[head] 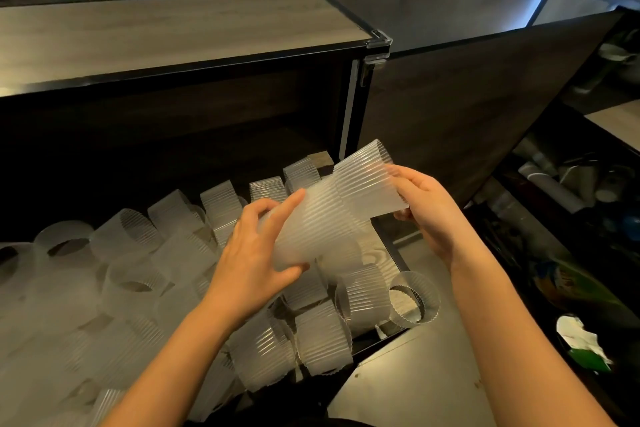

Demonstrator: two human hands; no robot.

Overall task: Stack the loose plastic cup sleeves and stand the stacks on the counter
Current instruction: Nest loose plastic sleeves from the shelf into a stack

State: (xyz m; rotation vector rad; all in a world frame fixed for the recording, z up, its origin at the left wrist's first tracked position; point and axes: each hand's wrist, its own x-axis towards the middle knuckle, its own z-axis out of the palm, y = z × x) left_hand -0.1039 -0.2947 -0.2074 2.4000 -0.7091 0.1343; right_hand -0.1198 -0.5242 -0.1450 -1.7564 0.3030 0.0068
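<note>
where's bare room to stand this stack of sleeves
Bare: the wood-grain counter top behind the loose sleeves, up to its metal corner bracket, and the grey counter beyond it. Crowded: the sleeve pile under the stack, and the clutter at right.

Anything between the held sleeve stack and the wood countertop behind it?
Nothing visible. The left hand and right hand hold the sleeve stack above the loose sleeves; only open air up to the wood countertop.

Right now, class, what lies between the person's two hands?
In the head view, a tilted stack of ribbed cup sleeves spans the gap: the left hand grips its lower end, the right hand pinches its upper end.
</note>
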